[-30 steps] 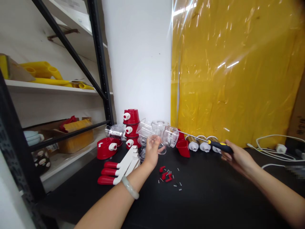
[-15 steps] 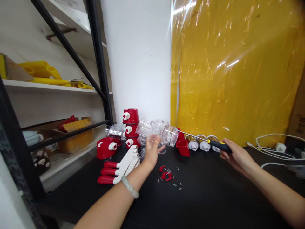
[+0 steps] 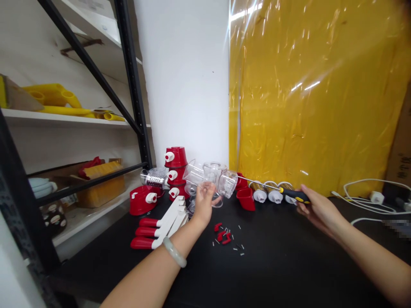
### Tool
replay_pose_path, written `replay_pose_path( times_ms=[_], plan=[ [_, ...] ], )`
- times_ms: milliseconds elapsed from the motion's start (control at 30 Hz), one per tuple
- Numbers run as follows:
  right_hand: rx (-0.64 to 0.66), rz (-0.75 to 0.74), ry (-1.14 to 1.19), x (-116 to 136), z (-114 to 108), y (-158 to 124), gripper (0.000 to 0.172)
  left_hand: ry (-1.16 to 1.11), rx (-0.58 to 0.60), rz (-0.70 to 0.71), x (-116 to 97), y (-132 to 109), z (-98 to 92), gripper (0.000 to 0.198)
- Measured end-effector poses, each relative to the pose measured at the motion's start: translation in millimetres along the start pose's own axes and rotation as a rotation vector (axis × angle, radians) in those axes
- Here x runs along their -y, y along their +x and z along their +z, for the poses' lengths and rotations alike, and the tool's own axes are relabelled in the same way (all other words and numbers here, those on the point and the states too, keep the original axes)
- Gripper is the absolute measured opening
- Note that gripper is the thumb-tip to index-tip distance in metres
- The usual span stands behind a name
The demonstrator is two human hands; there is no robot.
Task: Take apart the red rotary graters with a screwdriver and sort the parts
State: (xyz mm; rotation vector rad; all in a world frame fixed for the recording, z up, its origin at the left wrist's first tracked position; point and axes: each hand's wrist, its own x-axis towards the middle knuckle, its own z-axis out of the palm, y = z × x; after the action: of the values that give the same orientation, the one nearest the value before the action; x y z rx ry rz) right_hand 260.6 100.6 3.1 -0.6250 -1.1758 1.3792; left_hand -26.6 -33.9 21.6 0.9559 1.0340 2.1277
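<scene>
My left hand (image 3: 204, 203) is closed on a clear plastic part (image 3: 215, 173) held above the black table. My right hand (image 3: 316, 209) grips the dark-and-yellow handle of a screwdriver (image 3: 293, 195), whose long shaft points left, its tip at the right end of the clear part. Whether the tip touches it I cannot tell. Beneath lie small red pieces (image 3: 221, 236) and several tiny screws or pins. White cranks with red handles (image 3: 146, 231) rest beside my left forearm, and a stack of red bases (image 3: 176, 157) stands behind them.
A red chute-like part (image 3: 245, 199) and white-ended drums (image 3: 275, 196) stand along the back. Another red base (image 3: 141, 201) is at the left, near a clear piece with a grater drum (image 3: 156, 176). White cables (image 3: 366, 201) lie at the right. A shelf rack (image 3: 130, 64) borders the left.
The view has shifted very slightly. Both hands, the clear part and the screwdriver keep nearly the same positions.
</scene>
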Motion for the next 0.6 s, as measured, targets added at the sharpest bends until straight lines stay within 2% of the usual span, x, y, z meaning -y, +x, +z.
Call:
replay_pose_path(
  times_ms=[167, 367, 600],
  plan=[
    [-0.072, -0.018, 0.247, 0.5, -9.0, 12.9, 0.015, 0.033, 0.026, -0.018, 0.5, -2.7, 0.2, 0.065],
    [-0.133, -0.018, 0.244, -1.5, -21.9, 24.1, 0.011, 0.074, 0.069, -0.018, 0.3, -6.1, 0.2, 0.062],
    [-0.170, -0.006, 0.247, 2.2, -23.8, 22.9, 0.014, 0.100, 0.096, -0.052, -0.7, -6.5, 2.3, 0.060]
  ],
)
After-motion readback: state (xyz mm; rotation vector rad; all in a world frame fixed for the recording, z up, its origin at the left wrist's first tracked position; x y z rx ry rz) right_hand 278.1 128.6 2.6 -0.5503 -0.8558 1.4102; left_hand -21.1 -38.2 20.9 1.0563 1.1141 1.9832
